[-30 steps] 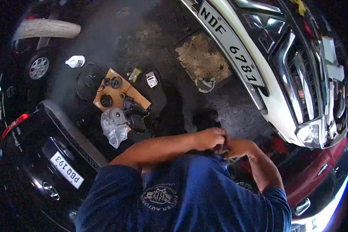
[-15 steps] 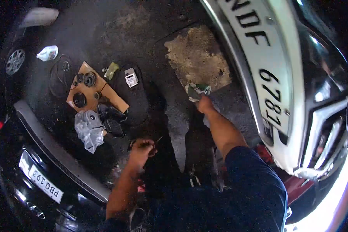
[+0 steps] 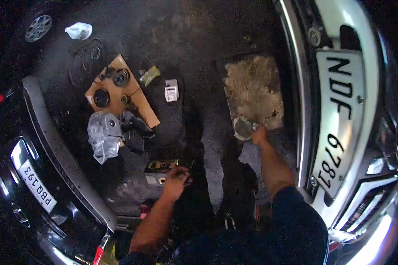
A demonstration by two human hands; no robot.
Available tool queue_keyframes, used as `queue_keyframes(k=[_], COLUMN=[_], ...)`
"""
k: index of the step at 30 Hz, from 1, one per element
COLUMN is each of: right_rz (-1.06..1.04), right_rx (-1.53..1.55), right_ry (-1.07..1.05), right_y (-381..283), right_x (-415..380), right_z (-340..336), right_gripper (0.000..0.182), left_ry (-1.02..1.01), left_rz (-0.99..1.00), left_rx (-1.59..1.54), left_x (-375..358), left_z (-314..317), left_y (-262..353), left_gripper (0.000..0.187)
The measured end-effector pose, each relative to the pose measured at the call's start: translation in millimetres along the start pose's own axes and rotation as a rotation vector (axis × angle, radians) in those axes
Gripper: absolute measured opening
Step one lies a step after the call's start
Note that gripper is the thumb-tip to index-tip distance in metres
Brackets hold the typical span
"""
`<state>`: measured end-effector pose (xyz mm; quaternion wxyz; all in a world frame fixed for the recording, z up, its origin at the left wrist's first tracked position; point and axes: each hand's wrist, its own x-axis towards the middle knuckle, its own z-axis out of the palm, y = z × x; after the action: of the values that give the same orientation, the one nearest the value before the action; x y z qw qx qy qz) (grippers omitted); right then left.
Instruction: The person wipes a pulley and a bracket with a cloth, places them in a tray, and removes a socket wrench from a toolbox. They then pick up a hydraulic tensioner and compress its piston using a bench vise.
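My left hand [image 3: 177, 181] is closed, with a thin, shiny metal rod [image 3: 191, 164] sticking out past the fingers; its kind is too small to tell. Just behind that hand sits a dark-topped box [image 3: 157, 171] with a pale side. Out to the right, my right hand [image 3: 260, 132] grips the edge of a crumpled grey-green piece with a pale rim [image 3: 242, 128], like a packet or cloth. That piece overlaps the lower edge of a worn, stained board [image 3: 254, 90] on the floor.
Flattened cardboard [image 3: 139, 106] carries round black parts, beside a clear plastic bag [image 3: 102, 137]. A white box [image 3: 171, 90], a yellowish packet [image 3: 150, 76] and a white jug [image 3: 79, 31] lie farther out. Car bumpers flank me: dark left [image 3: 62, 163], white right [image 3: 358, 132].
The view has shifted, bringing the dark-topped box into sight by my left hand. My right hand has turned the crumpled piece, so less green shows. Both hands keep their hold.
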<state>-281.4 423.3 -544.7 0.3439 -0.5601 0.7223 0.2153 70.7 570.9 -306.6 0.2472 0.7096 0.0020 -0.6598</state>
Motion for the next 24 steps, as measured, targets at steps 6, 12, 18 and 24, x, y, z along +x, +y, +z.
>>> queue_keyframes(k=[6, 12, 18, 24], right_rz=[-0.111, -0.545, -1.114, -1.444], right_rx=[1.665, 1.815, 0.751, 0.573], right_ry=[-0.484, -0.548, 0.449, 0.300], right_y=[-132, -288, -395, -469], right_x=[-134, -229, -269, -282], right_z=[-150, -276, -353, -451], right_gripper=[0.046, 0.046, 0.039, 0.047], left_ry=[-0.036, -0.130, -0.377, -0.524], left_rz=[0.268, 0.457, 0.604, 0.489], left_rx=[0.041, 0.088, -0.355, -0.689], left_x=[-7, -73, -148, -135], left_z=[-23, -35, -33, -55], left_y=[86, 249, 377, 471], left_gripper=[0.009, 0.030, 0.047, 0.047])
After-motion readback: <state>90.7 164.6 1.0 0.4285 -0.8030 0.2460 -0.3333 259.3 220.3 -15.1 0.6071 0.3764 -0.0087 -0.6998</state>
